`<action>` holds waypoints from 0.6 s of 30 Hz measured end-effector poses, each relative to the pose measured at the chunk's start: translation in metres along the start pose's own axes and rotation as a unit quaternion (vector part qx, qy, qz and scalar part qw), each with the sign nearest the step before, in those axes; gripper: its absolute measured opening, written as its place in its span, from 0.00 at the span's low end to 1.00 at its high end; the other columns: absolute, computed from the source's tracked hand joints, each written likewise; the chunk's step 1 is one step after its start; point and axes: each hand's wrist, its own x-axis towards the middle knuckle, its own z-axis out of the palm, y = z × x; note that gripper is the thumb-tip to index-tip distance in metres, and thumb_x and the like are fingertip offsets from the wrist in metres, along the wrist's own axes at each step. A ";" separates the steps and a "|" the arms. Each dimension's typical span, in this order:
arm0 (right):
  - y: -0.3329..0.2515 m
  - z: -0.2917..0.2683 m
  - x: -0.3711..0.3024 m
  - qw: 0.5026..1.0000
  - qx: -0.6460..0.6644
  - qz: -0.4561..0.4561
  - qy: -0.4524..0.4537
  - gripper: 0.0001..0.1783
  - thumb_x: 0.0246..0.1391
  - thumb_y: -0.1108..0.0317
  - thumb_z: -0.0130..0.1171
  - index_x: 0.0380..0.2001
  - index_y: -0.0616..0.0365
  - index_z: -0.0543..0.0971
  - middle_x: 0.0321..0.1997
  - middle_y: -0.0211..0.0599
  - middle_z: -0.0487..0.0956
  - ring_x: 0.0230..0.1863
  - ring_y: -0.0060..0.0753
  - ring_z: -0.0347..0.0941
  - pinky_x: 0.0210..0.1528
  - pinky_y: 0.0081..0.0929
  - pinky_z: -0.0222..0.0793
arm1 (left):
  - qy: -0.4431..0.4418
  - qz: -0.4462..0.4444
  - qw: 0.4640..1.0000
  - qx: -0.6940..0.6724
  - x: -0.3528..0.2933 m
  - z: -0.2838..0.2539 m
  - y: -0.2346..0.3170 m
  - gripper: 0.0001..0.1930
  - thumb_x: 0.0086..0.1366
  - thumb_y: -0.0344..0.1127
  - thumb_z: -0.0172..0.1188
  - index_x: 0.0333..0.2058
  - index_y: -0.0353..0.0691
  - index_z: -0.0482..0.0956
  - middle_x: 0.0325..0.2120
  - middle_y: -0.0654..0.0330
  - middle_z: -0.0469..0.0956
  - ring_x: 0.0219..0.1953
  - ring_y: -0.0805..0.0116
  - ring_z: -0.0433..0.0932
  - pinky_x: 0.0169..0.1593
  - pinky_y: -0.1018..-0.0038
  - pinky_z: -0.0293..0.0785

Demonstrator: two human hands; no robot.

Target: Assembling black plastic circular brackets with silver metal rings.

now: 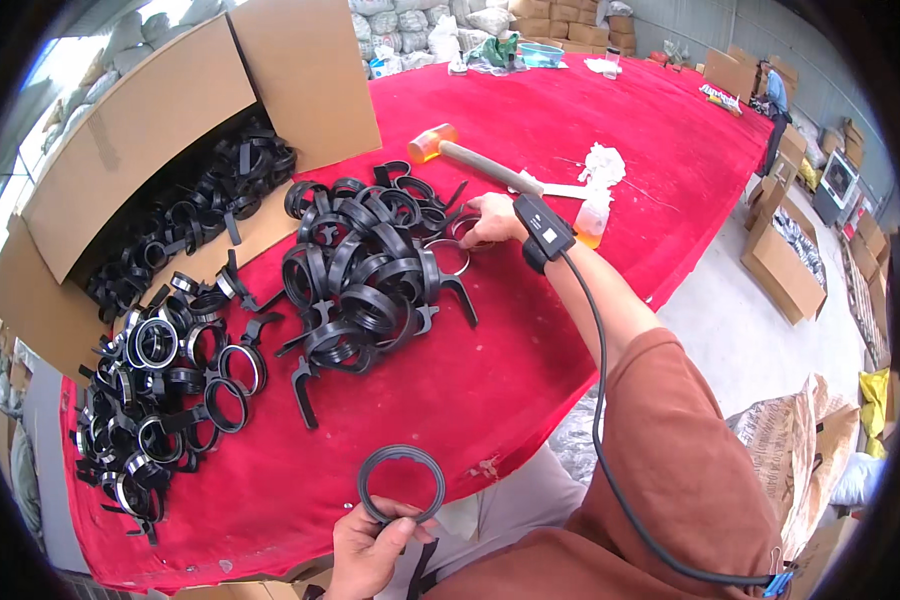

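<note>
My left hand (370, 548), low in the middle, pinches a black ring (366, 478) between thumb and fingers. The ring stands up facing me, and a black strip hangs below the hand. My right hand (495, 220) reaches out to the right edge of a heap of black rings with handle-like tabs (370, 260). Its fingers are bent and closed on a thin, shiny ring (466, 262) there. A black band with a small box (543, 228) and a cable sits on my right wrist.
At left lie more black rings, several with silvery metal bands (155, 343). Behind them an opened cardboard box (140, 140) holds more. A mallet (480, 162) with an orange head, a bottle with orange liquid (591, 220) and white tissue (603, 165) lie beyond on the red cloth (530, 330). A person (773, 100) stands far right.
</note>
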 end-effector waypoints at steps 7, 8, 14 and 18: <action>0.008 0.014 -0.106 0.936 0.043 -0.202 0.284 0.27 0.35 0.62 0.72 0.38 0.62 0.73 0.37 0.44 0.74 0.41 0.44 0.71 0.45 0.38 0.68 | 0.035 0.006 0.999 -0.036 -0.007 0.006 -0.010 0.18 0.61 0.40 0.61 0.38 0.28 0.72 0.31 0.43 0.80 0.26 0.61 0.80 0.34 0.68 0.78; 0.010 0.012 -0.126 0.940 0.054 -0.199 0.271 0.24 0.36 0.65 0.71 0.37 0.61 0.72 0.35 0.43 0.73 0.39 0.43 0.70 0.43 0.37 0.68 | 0.032 0.003 0.999 -0.030 -0.006 0.008 -0.011 0.20 0.60 0.42 0.63 0.39 0.29 0.72 0.31 0.43 0.80 0.24 0.62 0.79 0.33 0.69 0.78; 0.008 0.023 -0.184 0.943 0.063 -0.238 0.225 0.14 0.41 0.77 0.63 0.33 0.61 0.71 0.32 0.43 0.72 0.36 0.44 0.69 0.38 0.37 0.68 | -0.003 -0.008 0.999 -0.047 0.000 0.016 -0.011 0.19 0.60 0.40 0.62 0.41 0.29 0.71 0.32 0.45 0.80 0.24 0.65 0.79 0.33 0.72 0.76; 0.002 0.015 -0.194 0.941 0.038 -0.277 0.192 0.16 0.40 0.76 0.63 0.36 0.61 0.72 0.34 0.43 0.74 0.39 0.45 0.70 0.42 0.38 0.69 | 0.006 0.009 1.000 -0.029 -0.004 0.018 -0.013 0.21 0.60 0.44 0.61 0.39 0.28 0.71 0.30 0.43 0.79 0.22 0.64 0.78 0.32 0.69 0.76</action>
